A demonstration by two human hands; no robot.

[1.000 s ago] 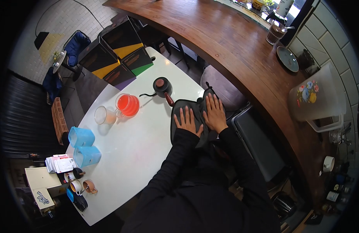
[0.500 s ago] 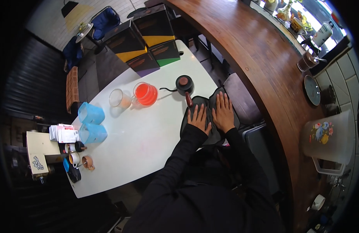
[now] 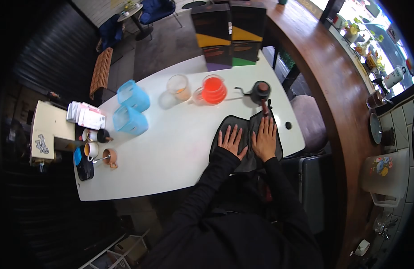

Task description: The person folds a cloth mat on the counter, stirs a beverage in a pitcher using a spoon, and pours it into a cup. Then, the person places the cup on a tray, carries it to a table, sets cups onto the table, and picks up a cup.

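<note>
A dark grey fabric piece (image 3: 221, 144) with black edging lies on the white table, a crease running between its two halves. My left hand (image 3: 232, 142) rests flat on the left half, fingers spread. Flat on the right half is my right hand (image 3: 264, 140), fingers stretched toward the far edge. Just beyond its fingertips stands a small black gooseneck kettle (image 3: 260, 91) with a reddish-brown handle, which reaches toward the fabric's top corner. Left of the kettle are a glass server (image 3: 214, 91) of red liquid and a clear glass (image 3: 178, 88) with a little orange-tinted content.
Two blue translucent containers (image 3: 133, 96) stand on the white table (image 3: 171, 157). Cups, including a brown cup (image 3: 109, 157), sit at its left end. Dark boxes (image 3: 211, 27) rise at the far end. A curved wooden counter (image 3: 323, 85) runs along the right, holding a floral-patterned pitcher (image 3: 381, 172).
The camera view has turned, shifting the table items across the picture. The fabric now lies farther in from the table's right edge, and a hole beside it shows. Both hands remain flat on it.
</note>
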